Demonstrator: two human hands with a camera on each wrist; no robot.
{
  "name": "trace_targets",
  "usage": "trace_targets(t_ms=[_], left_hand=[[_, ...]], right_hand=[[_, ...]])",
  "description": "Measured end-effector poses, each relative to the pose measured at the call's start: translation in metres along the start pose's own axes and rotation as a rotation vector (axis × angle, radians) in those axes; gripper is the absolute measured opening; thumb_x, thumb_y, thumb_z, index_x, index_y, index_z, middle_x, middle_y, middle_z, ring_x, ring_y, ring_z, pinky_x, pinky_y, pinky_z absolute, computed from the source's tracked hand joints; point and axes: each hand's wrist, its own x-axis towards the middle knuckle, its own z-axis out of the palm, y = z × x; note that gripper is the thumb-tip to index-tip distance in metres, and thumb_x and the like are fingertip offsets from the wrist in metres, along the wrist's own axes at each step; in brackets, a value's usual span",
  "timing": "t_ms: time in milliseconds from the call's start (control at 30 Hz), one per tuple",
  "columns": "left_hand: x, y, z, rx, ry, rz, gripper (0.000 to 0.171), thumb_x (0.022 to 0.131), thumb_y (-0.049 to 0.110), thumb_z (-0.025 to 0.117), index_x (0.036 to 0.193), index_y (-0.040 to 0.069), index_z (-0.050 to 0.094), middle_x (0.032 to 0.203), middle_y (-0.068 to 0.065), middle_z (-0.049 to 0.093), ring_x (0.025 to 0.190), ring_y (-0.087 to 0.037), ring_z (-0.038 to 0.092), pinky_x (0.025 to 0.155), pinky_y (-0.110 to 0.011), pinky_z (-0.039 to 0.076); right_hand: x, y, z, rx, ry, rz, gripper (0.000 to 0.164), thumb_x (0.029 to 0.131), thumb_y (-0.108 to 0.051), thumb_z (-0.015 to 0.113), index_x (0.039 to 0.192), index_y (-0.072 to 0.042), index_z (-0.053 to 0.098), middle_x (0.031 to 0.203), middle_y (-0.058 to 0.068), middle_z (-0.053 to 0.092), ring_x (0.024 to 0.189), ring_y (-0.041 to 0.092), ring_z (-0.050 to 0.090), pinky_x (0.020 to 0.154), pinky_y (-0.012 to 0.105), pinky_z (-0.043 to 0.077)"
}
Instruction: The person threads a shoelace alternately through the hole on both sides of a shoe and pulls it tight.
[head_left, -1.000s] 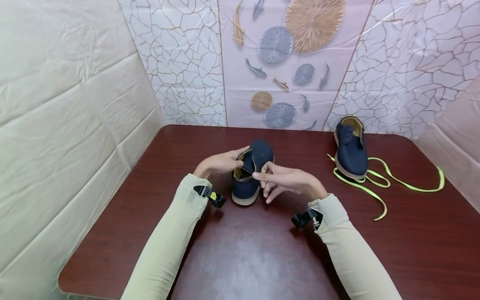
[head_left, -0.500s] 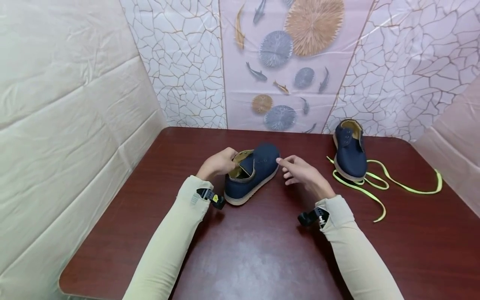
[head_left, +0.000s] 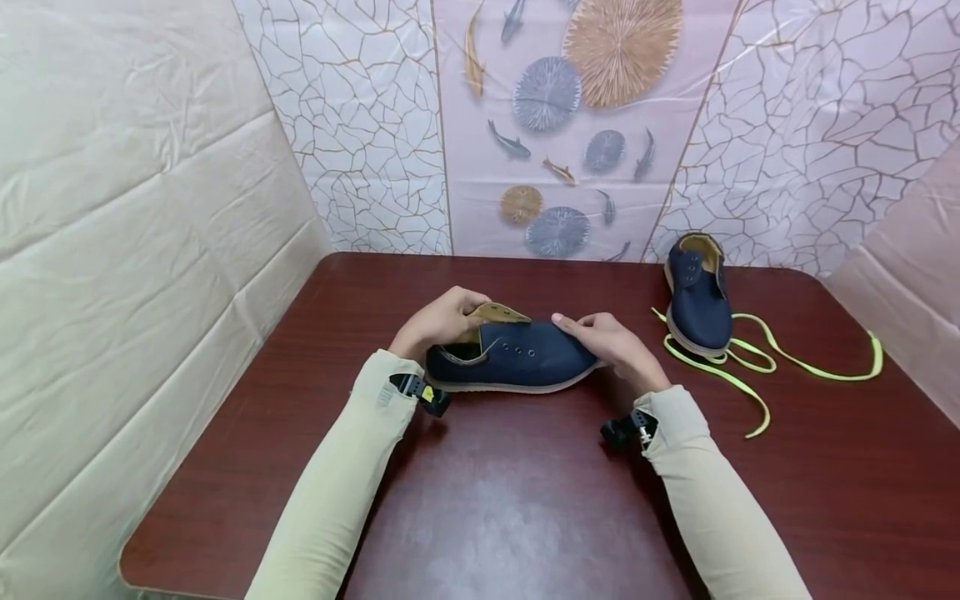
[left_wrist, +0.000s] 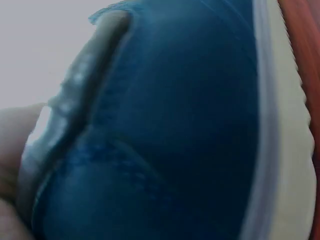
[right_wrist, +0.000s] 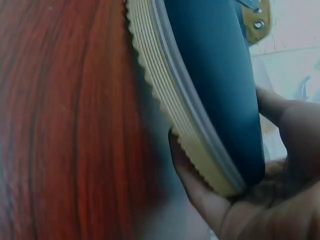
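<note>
A navy shoe (head_left: 543,358) lies sideways before me, toe to the right, with no lace in its eyelets. My left hand (head_left: 442,323) pinches its far eyelet flap (head_left: 501,313), which is folded up and shows a tan lining. At the toe, my right hand (head_left: 611,340) grips with the thumb on top and fingers under the cream sole, as the right wrist view shows on the ridged sole (right_wrist: 165,85). The left wrist view is filled by the shoe's blue side (left_wrist: 190,110), with part of the left fingers at its edge.
A second navy shoe (head_left: 699,308) stands at the back right, toe toward me. Under and around it a yellow-green shoelace (head_left: 817,375) trails over the dark red table (head_left: 480,500). A patterned backdrop (head_left: 375,125) rises behind the table.
The shoe has swung from pointing away to lying crosswise, toe to the right. My right hand has left the opening's side and taken hold of the toe; the left hand now lifts the flap.
</note>
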Motion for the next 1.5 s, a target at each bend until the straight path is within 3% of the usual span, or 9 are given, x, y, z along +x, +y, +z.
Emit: trace_targets(t_ms=[100,233,367,533,733,900,1067,1233,1500], left_hand=[[0.001,0.000,-0.001,0.071,0.084,0.011,0.024,0.105,0.000,0.062,0.125,0.006,0.074,0.105,-0.008,0.076,0.065,-0.012,0.055,0.062,-0.027,0.042],[0.000,0.004,-0.004,0.118,0.181,0.018,0.023,0.102,0.003,0.068,0.124,0.007,0.073,0.113,-0.011,0.076,0.102,-0.019,0.071,0.088,-0.034,0.053],[0.001,0.013,-0.004,0.123,0.250,0.047,0.018,0.101,0.005,0.069,0.119,0.005,0.073,0.107,-0.010,0.076,0.102,-0.025,0.072,0.095,-0.040,0.055],[-0.008,0.034,-0.004,0.229,0.331,-0.019,0.009,0.104,0.017,0.067,0.104,0.009,0.072,0.094,-0.007,0.073,0.082,-0.020,0.066,0.077,-0.034,0.053],[-0.017,0.058,0.005,0.431,0.091,-0.215,0.041,0.110,0.036,0.058,0.083,0.009,0.072,0.067,-0.003,0.063,0.059,-0.015,0.057,0.065,-0.033,0.048],[-0.012,0.059,0.018,0.531,-0.069,-0.277,0.045,0.113,0.027,0.049,0.072,0.012,0.054,0.061,0.001,0.045,0.053,-0.016,0.047,0.063,-0.032,0.044],[-0.008,0.050,0.021,0.494,-0.075,-0.312,0.053,0.111,0.028,0.058,0.060,0.016,0.047,0.055,0.003,0.038,0.048,-0.013,0.038,0.055,-0.029,0.035],[-0.007,0.051,0.023,0.461,-0.043,-0.295,0.058,0.109,0.032,0.060,0.056,0.017,0.043,0.053,0.004,0.037,0.046,-0.013,0.036,0.052,-0.029,0.031],[-0.001,0.058,0.038,0.475,-0.007,-0.306,0.046,0.113,0.032,0.052,0.070,0.015,0.050,0.061,0.001,0.044,0.054,-0.017,0.045,0.058,-0.032,0.039]], right_hand=[[0.005,0.004,0.000,-0.037,0.008,-0.041,0.064,0.103,-0.064,0.056,0.108,-0.002,0.069,0.075,-0.001,0.049,0.066,0.016,0.048,0.064,0.030,0.042],[0.013,0.008,0.005,-0.053,0.026,-0.049,0.061,0.103,-0.064,0.056,0.089,-0.006,0.066,0.067,-0.004,0.042,0.066,0.016,0.045,0.066,0.029,0.039],[0.014,0.013,0.005,-0.082,0.049,-0.032,0.060,0.104,-0.062,0.055,0.082,-0.007,0.064,0.066,-0.004,0.041,0.066,0.017,0.044,0.065,0.030,0.039],[0.009,0.014,-0.001,-0.104,0.053,-0.039,0.060,0.104,-0.062,0.056,0.074,-0.011,0.061,0.063,-0.005,0.038,0.062,0.016,0.042,0.062,0.029,0.037],[0.003,0.015,-0.012,-0.202,0.009,-0.080,0.062,0.106,-0.062,0.051,0.064,-0.016,0.047,0.056,-0.006,0.030,0.053,0.013,0.031,0.057,0.030,0.032],[0.013,0.024,-0.018,-0.221,-0.047,-0.136,0.066,0.102,-0.071,0.050,0.068,-0.015,0.059,0.057,-0.007,0.030,0.053,0.012,0.030,0.058,0.030,0.031],[0.011,0.015,-0.016,-0.299,-0.045,-0.148,0.070,0.103,-0.070,0.048,0.087,-0.008,0.074,0.066,0.000,0.052,0.063,0.018,0.047,0.066,0.033,0.040],[-0.005,-0.003,-0.013,-0.417,0.020,-0.110,0.071,0.109,-0.058,0.045,0.129,0.004,0.072,0.115,0.018,0.072,0.095,0.028,0.062,0.084,0.039,0.048],[-0.015,0.012,-0.036,-0.357,0.000,-0.074,0.064,0.111,-0.051,0.048,0.124,0.008,0.066,0.088,0.013,0.062,0.065,0.022,0.058,0.064,0.033,0.052]])
